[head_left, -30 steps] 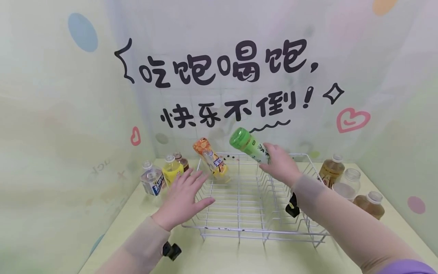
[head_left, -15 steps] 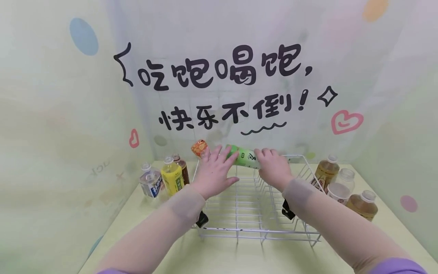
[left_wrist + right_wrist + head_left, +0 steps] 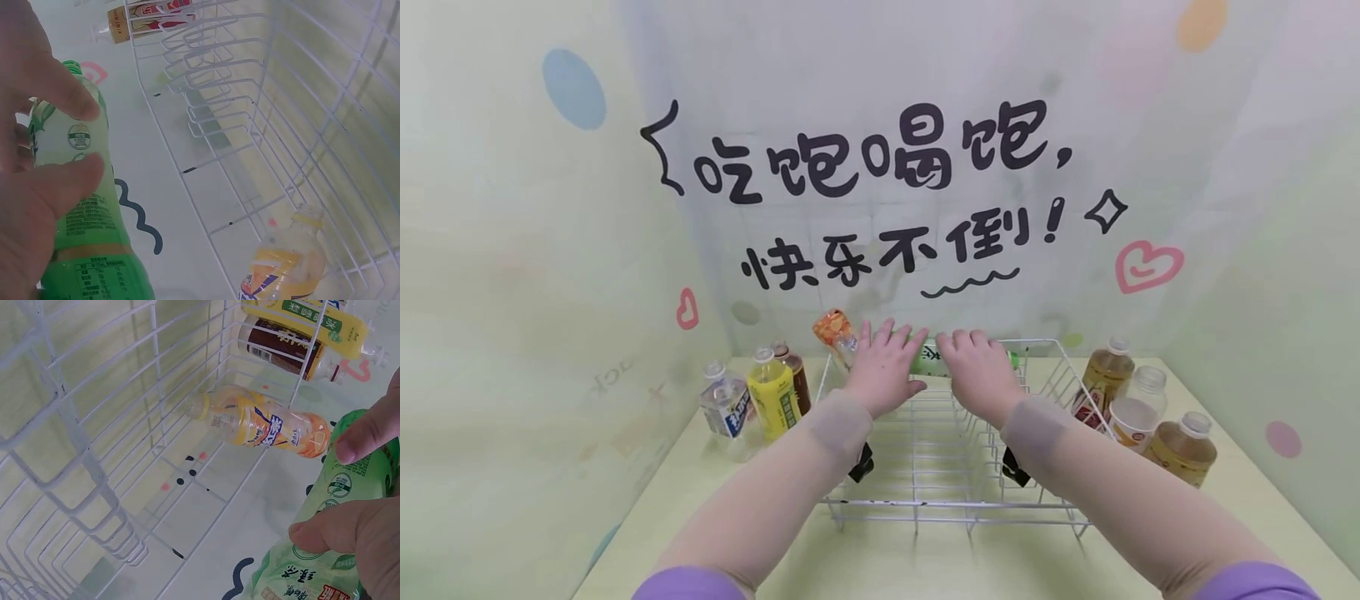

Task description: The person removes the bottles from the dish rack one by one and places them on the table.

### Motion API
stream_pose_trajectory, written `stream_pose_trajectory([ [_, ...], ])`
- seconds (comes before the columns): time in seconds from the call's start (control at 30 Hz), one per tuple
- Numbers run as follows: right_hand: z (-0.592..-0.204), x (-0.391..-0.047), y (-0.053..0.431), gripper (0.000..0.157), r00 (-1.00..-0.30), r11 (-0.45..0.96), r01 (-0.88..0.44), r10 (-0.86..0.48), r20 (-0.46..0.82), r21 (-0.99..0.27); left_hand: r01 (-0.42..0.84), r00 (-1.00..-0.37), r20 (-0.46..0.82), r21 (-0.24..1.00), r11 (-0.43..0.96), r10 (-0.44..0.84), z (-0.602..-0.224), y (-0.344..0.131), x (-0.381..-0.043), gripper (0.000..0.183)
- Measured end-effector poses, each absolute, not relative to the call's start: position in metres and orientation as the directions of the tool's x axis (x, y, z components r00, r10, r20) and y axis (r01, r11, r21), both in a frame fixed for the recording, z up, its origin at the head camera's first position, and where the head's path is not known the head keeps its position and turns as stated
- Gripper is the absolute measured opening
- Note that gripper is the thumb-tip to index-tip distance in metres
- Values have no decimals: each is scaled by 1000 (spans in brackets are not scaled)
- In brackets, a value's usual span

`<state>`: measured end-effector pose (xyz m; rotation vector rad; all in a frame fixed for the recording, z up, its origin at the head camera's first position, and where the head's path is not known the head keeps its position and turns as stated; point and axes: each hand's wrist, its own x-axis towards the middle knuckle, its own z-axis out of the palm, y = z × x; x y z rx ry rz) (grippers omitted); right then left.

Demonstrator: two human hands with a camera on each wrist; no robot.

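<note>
In the head view both hands meet on a green tea bottle (image 3: 931, 360), held sideways over the rear of a white wire rack (image 3: 1030, 507). My left hand (image 3: 882, 371) grips it nearer its green base, thumb across the side in the left wrist view. Toward the cap end, my right hand (image 3: 983, 375) holds the same bottle (image 3: 312, 556), its thumb on the label. The hands cover much of the bottle in the head view. Just left of them, an orange-labelled bottle (image 3: 832, 327) stands neck-down in the rack's back left corner; the right wrist view shows its neck inside the wires.
Left of the rack stand a clear bottle with a blue label (image 3: 727, 408), a yellow bottle (image 3: 773, 396) and a dark brown bottle (image 3: 796, 375). To its right are a brown bottle (image 3: 1105, 382), a clear bottle (image 3: 1142, 408) and an amber bottle (image 3: 1183, 450). Walls enclose the table.
The right hand has lowered the green tea bottle from a tilt to level. My left hand has come over from the rack's left side and now grips the bottle too.
</note>
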<state>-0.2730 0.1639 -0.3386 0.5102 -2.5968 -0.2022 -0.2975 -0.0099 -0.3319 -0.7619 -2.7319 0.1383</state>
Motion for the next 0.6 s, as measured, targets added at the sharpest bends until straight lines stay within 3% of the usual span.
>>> stream_pose_trajectory([
  [0.6,-341,-272,156,49,-771,901,-338,-431,469,272,501,-772,327,-214,839,544,-336,-13,-303,76],
])
